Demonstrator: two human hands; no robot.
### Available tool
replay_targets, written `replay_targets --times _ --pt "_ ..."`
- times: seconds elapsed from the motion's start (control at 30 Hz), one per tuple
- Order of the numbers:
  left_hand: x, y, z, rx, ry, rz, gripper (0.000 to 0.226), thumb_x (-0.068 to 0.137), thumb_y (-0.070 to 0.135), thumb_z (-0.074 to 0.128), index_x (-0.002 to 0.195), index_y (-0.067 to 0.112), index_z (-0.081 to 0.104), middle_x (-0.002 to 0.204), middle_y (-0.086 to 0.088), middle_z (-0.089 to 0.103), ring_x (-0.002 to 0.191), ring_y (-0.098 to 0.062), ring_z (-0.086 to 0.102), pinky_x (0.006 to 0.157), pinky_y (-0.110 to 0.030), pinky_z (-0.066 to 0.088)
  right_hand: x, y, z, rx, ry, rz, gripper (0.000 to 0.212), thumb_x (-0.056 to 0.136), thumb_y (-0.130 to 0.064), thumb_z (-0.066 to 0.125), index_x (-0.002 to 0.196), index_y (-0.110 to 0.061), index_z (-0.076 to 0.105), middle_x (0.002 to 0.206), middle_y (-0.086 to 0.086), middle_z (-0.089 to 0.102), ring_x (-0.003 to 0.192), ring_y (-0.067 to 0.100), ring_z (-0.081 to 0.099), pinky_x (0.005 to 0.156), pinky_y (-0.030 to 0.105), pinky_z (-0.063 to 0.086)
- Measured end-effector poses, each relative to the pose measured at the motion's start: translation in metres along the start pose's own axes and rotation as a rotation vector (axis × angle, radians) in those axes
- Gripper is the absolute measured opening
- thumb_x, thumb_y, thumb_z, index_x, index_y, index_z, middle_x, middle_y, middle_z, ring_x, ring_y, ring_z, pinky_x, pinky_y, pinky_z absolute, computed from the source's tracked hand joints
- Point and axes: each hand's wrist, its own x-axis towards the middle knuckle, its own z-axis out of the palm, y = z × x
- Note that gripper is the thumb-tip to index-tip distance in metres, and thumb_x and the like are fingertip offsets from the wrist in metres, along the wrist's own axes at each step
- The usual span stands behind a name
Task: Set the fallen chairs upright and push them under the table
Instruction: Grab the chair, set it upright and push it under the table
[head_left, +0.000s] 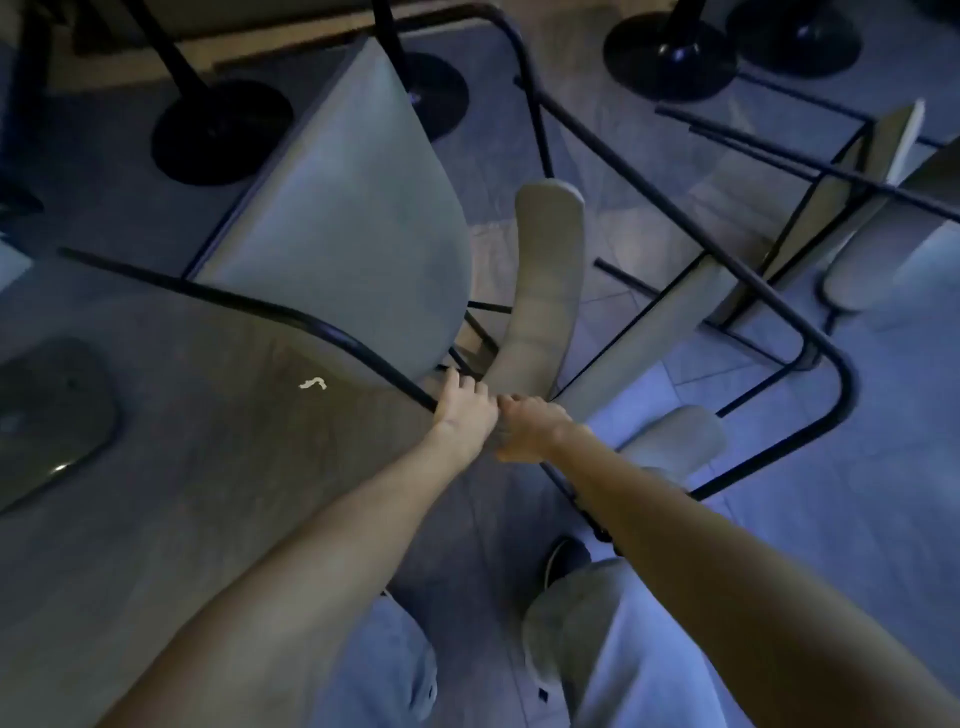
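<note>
Hands are meeting at the middle of the view: your left hand (464, 414) is curling its fingers around the black metal frame tube (332, 332) of the nearest chair (358, 208), and your right hand (530, 428) is closing on the same chair just beside it, though you cannot tell from here exactly which part it is gripping. That chair is lying tipped on the tiled floor (831, 519), its pale seat facing up toward you and its padded backrest (545, 270) pointing away. A second fallen chair (810, 218) is lying on its side to your right, well apart from your hands. Round black table bases (223, 132) are standing at the top, beyond both chairs. A small white scrap (313, 383) is lying near your left hand.
</note>
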Motion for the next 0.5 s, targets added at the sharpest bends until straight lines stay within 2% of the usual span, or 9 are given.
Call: replay_targets --times 0.1,0.27,0.43,0.5 --pt "0.012 0.000 0.016 0.029 -0.035 -0.011 0.047 0.094 0.016 0.058 0.140 0.009 0.048 0.139 -0.014 0.051 0.127 -0.034 0.050 0.107 -0.050 0.036 0.021 0.000 0.014 -0.020 0.017 0.010 0.069 0.081 -0.044 0.069 0.141 -0.019 0.044 0.136 0.006 0.056 0.122 0.030 0.056 0.097 0.042 0.048" --pt "0.029 0.000 0.027 -0.050 0.060 0.080 0.029 0.095 0.003 0.055 0.121 0.012 0.065 0.122 -0.006 0.066 0.111 -0.029 0.065 0.091 -0.045 0.052 0.048 0.005 0.035 0.006 0.060 0.046 0.054 0.088 -0.039 0.064 0.137 -0.022 0.050 0.129 0.006 0.061 0.114 0.030 0.061 0.092 0.040 0.049" --pt "0.028 -0.003 0.029 -0.063 0.108 0.125 0.025 0.093 -0.001 0.058 0.115 0.006 0.068 0.114 -0.006 0.067 0.106 -0.030 0.067 0.080 -0.041 0.054 0.057 0.010 0.042 0.070 0.073 0.060 0.034 0.088 -0.023 0.062 0.120 -0.015 0.060 0.112 0.011 0.068 0.097 0.031 0.066 0.076 0.035 0.049" --pt "0.026 -0.006 0.028 -0.099 0.102 0.107 0.025 0.094 0.000 0.059 0.117 0.005 0.067 0.113 -0.007 0.066 0.108 -0.030 0.066 0.080 -0.041 0.055 0.056 0.009 0.041 0.100 0.062 0.059 0.030 0.086 -0.018 0.061 0.116 -0.012 0.062 0.108 0.013 0.069 0.094 0.031 0.066 0.075 0.033 0.049"
